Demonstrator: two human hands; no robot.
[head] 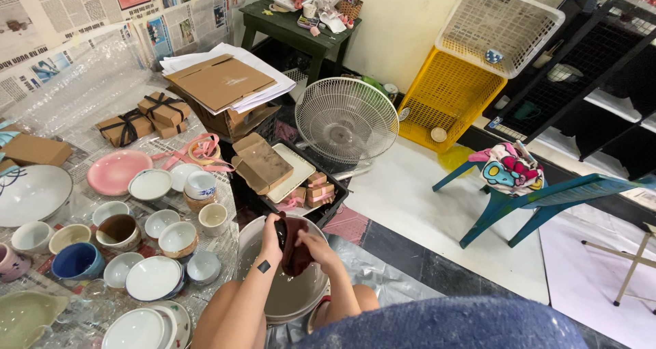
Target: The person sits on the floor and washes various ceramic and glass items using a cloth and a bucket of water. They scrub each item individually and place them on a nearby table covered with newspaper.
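Note:
Both my hands hold a dark maroon ceramic piece (pixel 294 248) over a wide grey basin (pixel 287 301) of cloudy water that sits between my knees. My left hand (pixel 270 236) grips its upper left side; a small dark square mark shows on that forearm. My right hand (pixel 316 245) wraps the piece from the right. Part of the piece is hidden by my fingers.
To the left lie several bowls and cups, a pink plate (pixel 116 171), a large white plate (pixel 31 193) and ribboned cardboard boxes (pixel 147 116). A black crate (pixel 294 185) with boxes, a white fan (pixel 346 118), a yellow basket (pixel 444 96) and a teal chair (pixel 540 198) stand ahead.

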